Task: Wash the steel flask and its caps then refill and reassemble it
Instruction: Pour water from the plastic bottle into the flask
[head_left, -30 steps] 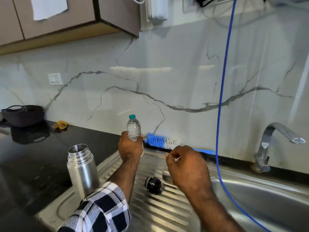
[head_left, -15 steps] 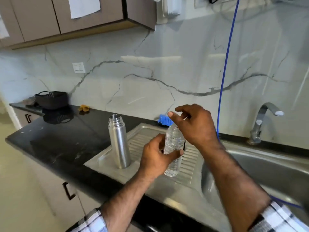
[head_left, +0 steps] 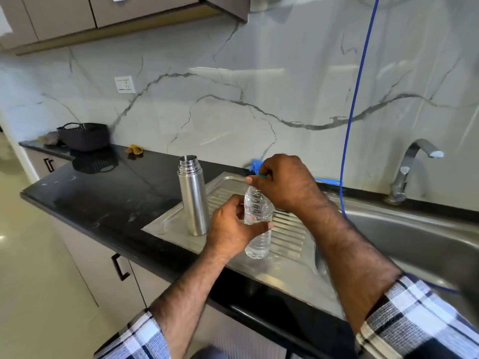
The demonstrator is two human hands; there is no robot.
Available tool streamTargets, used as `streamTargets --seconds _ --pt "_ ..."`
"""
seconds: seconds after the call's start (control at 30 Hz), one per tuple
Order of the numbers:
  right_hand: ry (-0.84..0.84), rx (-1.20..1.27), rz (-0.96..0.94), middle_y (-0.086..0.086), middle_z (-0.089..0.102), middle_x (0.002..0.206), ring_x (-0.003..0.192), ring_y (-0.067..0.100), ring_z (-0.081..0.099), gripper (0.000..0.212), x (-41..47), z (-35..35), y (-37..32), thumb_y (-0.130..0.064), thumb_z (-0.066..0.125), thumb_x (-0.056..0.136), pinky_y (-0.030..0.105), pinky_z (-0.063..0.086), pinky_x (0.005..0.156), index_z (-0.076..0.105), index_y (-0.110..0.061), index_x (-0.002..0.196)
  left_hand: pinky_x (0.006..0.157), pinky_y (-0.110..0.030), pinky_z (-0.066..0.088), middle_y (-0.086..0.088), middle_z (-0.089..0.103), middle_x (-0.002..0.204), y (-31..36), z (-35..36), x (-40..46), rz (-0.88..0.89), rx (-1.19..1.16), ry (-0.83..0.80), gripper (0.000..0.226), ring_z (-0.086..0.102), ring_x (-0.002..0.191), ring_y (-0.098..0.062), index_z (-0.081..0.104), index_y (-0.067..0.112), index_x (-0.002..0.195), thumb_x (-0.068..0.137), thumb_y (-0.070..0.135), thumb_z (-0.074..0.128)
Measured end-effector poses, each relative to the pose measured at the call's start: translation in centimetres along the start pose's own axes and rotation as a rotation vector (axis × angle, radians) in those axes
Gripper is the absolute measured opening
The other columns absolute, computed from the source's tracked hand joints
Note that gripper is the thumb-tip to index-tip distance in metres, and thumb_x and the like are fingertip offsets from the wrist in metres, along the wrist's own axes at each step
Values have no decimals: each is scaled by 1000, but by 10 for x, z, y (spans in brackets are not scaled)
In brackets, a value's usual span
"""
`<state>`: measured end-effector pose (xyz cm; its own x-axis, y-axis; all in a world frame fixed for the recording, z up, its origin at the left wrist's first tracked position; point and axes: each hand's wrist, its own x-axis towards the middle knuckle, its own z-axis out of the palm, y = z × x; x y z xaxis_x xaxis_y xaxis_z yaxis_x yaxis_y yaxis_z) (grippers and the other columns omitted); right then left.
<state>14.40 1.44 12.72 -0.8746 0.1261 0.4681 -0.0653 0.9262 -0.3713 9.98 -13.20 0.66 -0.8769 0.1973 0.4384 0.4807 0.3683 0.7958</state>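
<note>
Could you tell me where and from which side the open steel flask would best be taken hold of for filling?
Probably around the smooth mid-body of the steel flask, coming from its left, the counter side. It stands upright and uncapped on the drainboard; the threaded neck should stay free, and the left hand with the water bottle crowds its right.

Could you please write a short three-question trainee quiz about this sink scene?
1. True or false: the steel flask stands upright and uncapped on the drainboard.
2. Which hand grips the body of the plastic water bottle? A) left hand B) right hand
3. Fill in: the right hand's fingers pinch the bottle's green ____.

Key: 1 true; 2 A; 3 cap.
</note>
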Motion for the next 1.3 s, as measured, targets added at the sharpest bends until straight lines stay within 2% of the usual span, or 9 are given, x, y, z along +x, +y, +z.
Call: streamTargets --seconds 0.23,0.33,0.4,0.6,0.7,0.8,0.9,1.1,1.3 --pt "-82 82 -187 -6 60 100 97 18 61 10 6 8 -6 -27 71 99 35 52 88 76 -20 105 85 -48 65 12 81 93 -6 -20 11 -2 -95 -68 53 79 87 -10 76 28 101 55 46 96" --pt "-135 240 -248 -9 68 110 103 9 65 25 10 5 0 -5 68 98 21 50 94 79 -21 114 87 -44 64 9 82 95 -4 -28 13 -2 -117 -93 51 79 88 -12 77 25 103 59 30 102" --pt "-160 375 -246 -14 71 110 103 -2 66 32 10 2 0 2 65 99 8 46 90 80 -22 114 85 -31 63 8 82 97 1 -34 13 -15 -144 -100 51 79 89 -10 77 20 106 62 19 103" --pt "-180 534 -272 -11 78 113 108 0 70 32 17 -2 1 3 61 101 15 52 96 81 -18 116 82 -20 61 10 82 99 11 -48 16 -7 -140 -127 53 78 90 -7 76 19 109 63 17 102" --pt "-101 508 -201 -12 77 101 97 5 71 10 19 -1 -3 -27 77 97 28 57 91 84 -26 104 86 -29 64 10 82 98 13 -47 16 -3 -103 -112 51 78 88 -6 76 19 107 63 19 103" --pt "-52 367 -141 -10 73 91 86 6 69 18 18 -1 -5 -49 85 85 28 58 80 84 -35 98 89 -38 65 11 82 97 13 -46 17 -3 -92 -99 50 79 88 -7 77 21 105 63 22 103" --pt "-66 325 -148 -11 75 92 87 4 69 19 19 -5 -6 -40 86 87 26 57 81 83 -34 104 89 -44 65 10 82 96 12 -45 18 -6 -78 -97 51 79 88 -9 76 23 104 61 26 104" --pt "12 548 -89 -15 76 95 80 -12 65 20 27 -9 -1 -14 83 90 3 47 72 81 -22 109 91 -45 65 9 82 97 7 -45 22 -27 -95 -84 54 79 89 -10 76 21 104 59 25 105" --pt "-25 576 108 -11 79 96 94 4 73 16 11 9 22 -14 81 91 21 55 87 81 -22 105 92 -43 64 10 82 97 3 -48 23 -48 -93 -60 54 79 89 -7 76 21 106 60 21 104"
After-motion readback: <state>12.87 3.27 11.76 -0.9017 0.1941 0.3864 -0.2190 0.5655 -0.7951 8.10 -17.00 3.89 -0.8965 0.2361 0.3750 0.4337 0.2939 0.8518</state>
